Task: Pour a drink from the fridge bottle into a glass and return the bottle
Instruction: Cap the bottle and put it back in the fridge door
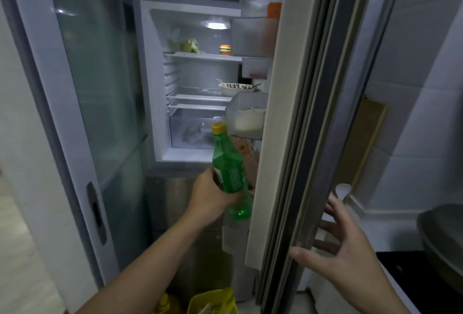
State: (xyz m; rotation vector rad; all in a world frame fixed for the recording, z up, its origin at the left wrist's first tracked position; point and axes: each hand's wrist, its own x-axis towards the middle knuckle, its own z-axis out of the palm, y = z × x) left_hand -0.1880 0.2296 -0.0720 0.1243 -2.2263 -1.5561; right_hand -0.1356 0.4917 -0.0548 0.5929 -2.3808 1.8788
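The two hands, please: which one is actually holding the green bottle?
The left hand grips the green bottle; the right hand is spread at the fridge door edge.

The bottle (229,163) is clear green plastic, glossy, with a matt yellow cap (218,128). The fridge walls (156,83) are smooth white plastic; its drawer (193,133) is frosted clear plastic. The door edge (308,103) looks like brushed grey metal with a matt rubber seal (275,118). The bowl (235,89) looks like glazed ceramic.
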